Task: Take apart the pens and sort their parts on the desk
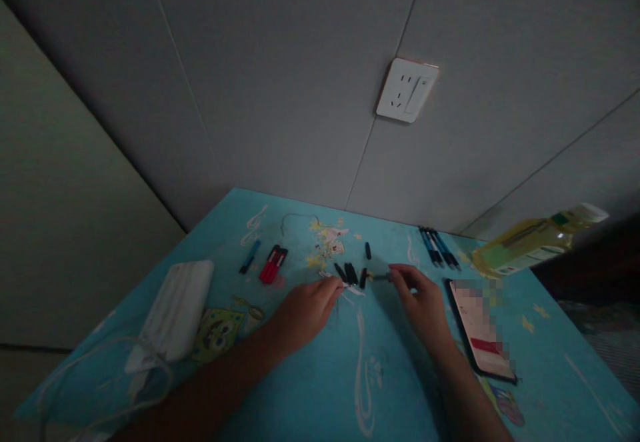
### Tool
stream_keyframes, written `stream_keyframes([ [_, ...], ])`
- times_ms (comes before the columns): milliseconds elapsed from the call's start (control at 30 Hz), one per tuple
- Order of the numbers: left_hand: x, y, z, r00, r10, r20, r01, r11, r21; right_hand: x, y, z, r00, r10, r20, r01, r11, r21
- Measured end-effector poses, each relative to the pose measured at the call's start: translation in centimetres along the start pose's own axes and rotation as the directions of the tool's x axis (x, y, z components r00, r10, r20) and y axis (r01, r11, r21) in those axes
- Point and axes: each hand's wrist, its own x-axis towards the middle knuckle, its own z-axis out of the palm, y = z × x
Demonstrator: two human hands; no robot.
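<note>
In the middle of the table, my left hand [307, 309] is closed, thumb and fingertips pressed together beside some thin white sticks [356, 291]. What it pinches, if anything, is too small to make out. My right hand [417, 299] pinches a thin dark pen-like piece [382, 277] that points left. Between the hands lie several short black pieces like pen caps [353, 274], one of them standing apart nearer the wall [368, 251]. A black piece [363, 278] sits close to the left tip of the pen-like piece.
Red markers [273, 265] and a blue pen [250, 257] lie at left, near a white power strip [173, 312] with a cable. Several dark pens [439, 247], a phone [481, 329] and a bottle of yellow liquid [537, 241] are at right. A wall bounds the blue-covered table [320, 402].
</note>
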Motion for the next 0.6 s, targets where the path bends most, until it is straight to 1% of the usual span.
stream_keyframes([
  [67, 0.1, -0.1, -0.2, 1.0, -0.027, -0.012, 0.026, 0.999, -0.018, 0.6, 1.3, -0.4, 0.998, -0.05, -0.048, 0.041, 0.985, -0.169],
  [133, 0.2, -0.1, -0.4, 0.998, -0.054, -0.012, 0.054, 0.998, -0.036, 0.9, 2.0, -0.3, 0.993, -0.118, -0.026, 0.108, 0.96, -0.258],
  [200, 0.2, -0.1, -0.5, 0.998, -0.069, -0.009, 0.069, 0.996, -0.049, 1.1, 2.0, 0.3, 0.985, -0.17, 0.024, 0.17, 0.947, -0.271],
  [267, 0.2, -0.1, -0.6, 0.998, -0.069, -0.009, 0.068, 0.996, -0.05, 1.0, 1.3, 0.8, 0.977, -0.206, 0.051, 0.212, 0.944, -0.252],
  [300, 0.2, -0.1, -0.6, 0.998, -0.068, -0.011, 0.067, 0.997, -0.045, 0.8, 0.7, 0.9, 0.976, -0.215, 0.045, 0.219, 0.946, -0.238],
  [367, 0.2, -0.1, -0.6, 0.998, -0.069, -0.011, 0.069, 0.997, -0.036, -0.6, -0.6, 0.7, 0.978, -0.209, -0.011, 0.202, 0.958, -0.202],
  [433, 0.2, -0.2, -0.6, 0.997, -0.074, -0.007, 0.074, 0.997, -0.028, -3.5, -2.0, 0.0, 0.988, -0.15, -0.046, 0.142, 0.978, -0.153],
  [467, 0.3, -0.3, -0.5, 0.997, -0.073, -0.003, 0.073, 0.997, -0.023, -5.5, -2.6, -0.6, 0.994, -0.105, -0.008, 0.103, 0.986, -0.13],
  [500, 0.3, -0.3, -0.5, 0.998, -0.07, 0.002, 0.07, 0.997, -0.016, -7.9, -3.3, -1.1, 0.994, -0.045, 0.1, 0.056, 0.993, -0.108],
  [533, 0.3, -0.4, -0.4, 0.998, -0.063, 0.009, 0.063, 0.998, -0.008, -10.4, -3.9, -1.6, 0.99, -0.006, 0.138, 0.022, 0.994, -0.109],
  [600, 0.2, -0.5, -0.3, 0.999, -0.044, 0.019, 0.044, 0.999, 0.0, -15.4, -5.3, -2.4, 0.985, 0.051, 0.164, -0.032, 0.992, -0.12],
])
